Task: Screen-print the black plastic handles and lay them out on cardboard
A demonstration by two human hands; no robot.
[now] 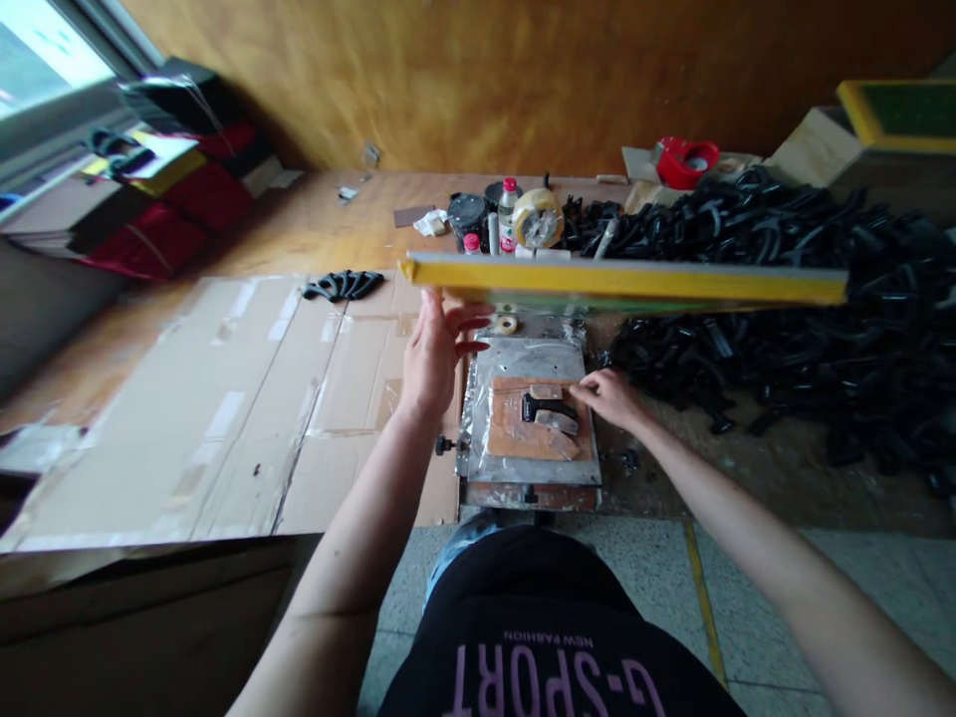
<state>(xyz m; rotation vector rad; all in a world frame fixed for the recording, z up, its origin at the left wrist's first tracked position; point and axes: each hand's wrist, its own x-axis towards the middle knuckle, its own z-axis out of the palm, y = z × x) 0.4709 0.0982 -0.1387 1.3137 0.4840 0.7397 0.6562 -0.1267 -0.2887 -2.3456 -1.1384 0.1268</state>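
Observation:
A yellow-edged screen-printing frame (627,282) is raised above the bench, seen almost edge-on. My left hand (433,358) is at its left end, thumb against the lower edge and fingers reaching underneath. Below the frame is a metal base plate (538,470) with a brown board (504,438) on it. A curved black plastic part (549,406) lies on the board among small blocks. My right hand (612,398) is at the board's right edge, beside the black part, its fingertips drawn together. Whatever they may pinch is too small to tell.
A large heap of black plastic parts (702,349) covers the right side. Several similar parts (344,286) lie in a row on the cardboard (224,398). Behind the frame stand a bottle (508,214), a tape roll (538,219) and a dark tub (468,219). A red tape dispenser (683,162) is farther back.

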